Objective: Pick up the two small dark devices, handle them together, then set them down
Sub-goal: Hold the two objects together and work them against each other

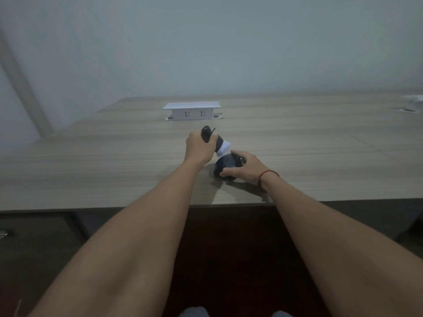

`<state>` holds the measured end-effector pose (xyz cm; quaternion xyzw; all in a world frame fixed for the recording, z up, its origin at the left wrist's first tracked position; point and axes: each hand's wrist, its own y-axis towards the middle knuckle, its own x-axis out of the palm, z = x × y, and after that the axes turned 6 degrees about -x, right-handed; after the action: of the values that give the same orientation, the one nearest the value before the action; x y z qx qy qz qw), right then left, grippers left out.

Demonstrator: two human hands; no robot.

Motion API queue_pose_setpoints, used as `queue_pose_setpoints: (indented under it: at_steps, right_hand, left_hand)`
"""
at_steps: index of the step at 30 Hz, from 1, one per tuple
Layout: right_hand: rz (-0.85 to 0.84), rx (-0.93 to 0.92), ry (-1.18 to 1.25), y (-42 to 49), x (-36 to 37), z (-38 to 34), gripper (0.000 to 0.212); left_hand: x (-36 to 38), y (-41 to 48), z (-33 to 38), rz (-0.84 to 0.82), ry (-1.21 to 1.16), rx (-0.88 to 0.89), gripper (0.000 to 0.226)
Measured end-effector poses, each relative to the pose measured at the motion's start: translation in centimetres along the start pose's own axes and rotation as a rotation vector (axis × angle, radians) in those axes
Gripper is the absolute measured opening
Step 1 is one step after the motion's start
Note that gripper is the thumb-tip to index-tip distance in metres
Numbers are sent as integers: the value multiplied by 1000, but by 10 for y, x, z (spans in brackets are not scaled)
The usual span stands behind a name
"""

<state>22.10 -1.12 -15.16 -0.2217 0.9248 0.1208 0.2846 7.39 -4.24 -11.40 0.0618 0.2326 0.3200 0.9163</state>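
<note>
Hands both full: left hand wrapped round the slim dark device, lifted just nearside of the white socket box; right hand cupping the rounder device, nearer still. I'd bring them together slowly, grips firm

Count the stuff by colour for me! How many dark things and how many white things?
Dark: 2, the device in the left hand and the device under the right hand.
White: 1, the socket box.
Total: 3.
</note>
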Motion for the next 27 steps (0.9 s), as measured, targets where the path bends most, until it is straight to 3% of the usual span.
queue_pose_setpoints:
  at_steps: [3, 6, 8, 11, 16, 18, 22, 23, 27]
  right_hand:
    - [-10, -28, 53, 0, -3, 1, 80]
    - [-13, -8, 39, 2, -4, 3, 91]
    - [-22, 6, 22, 3, -3, 3, 90]
    - [-34, -4, 48, 2, -2, 1, 73]
    - [23, 1, -28, 1, 2, 0, 101]
    - [18, 6, -8, 2, 1, 0, 96]
    - [-22, 3, 14, 5, -2, 4, 59]
    - [-23, 1, 9, 5, -2, 5, 61]
    - [-22, 14, 3, 4, -1, 3, 102]
  left_hand:
    - [2, -2, -3, -65, 165, 65, 27]
    - [-3, 8, 2, -146, 380, 73, 27]
    - [-6, 13, 8, -165, 394, 85, 28]
    - [-1, 6, 15, -148, 296, 137, 31]
    - [0, 3, 5, -123, 437, 114, 24]
    - [-2, 1, 2, -92, 362, 148, 21]
    - [3, -8, -2, -24, 71, 104, 31]
    - [3, -8, -5, -27, 80, 111, 30]
    - [-7, -2, -14, -108, 360, 132, 21]
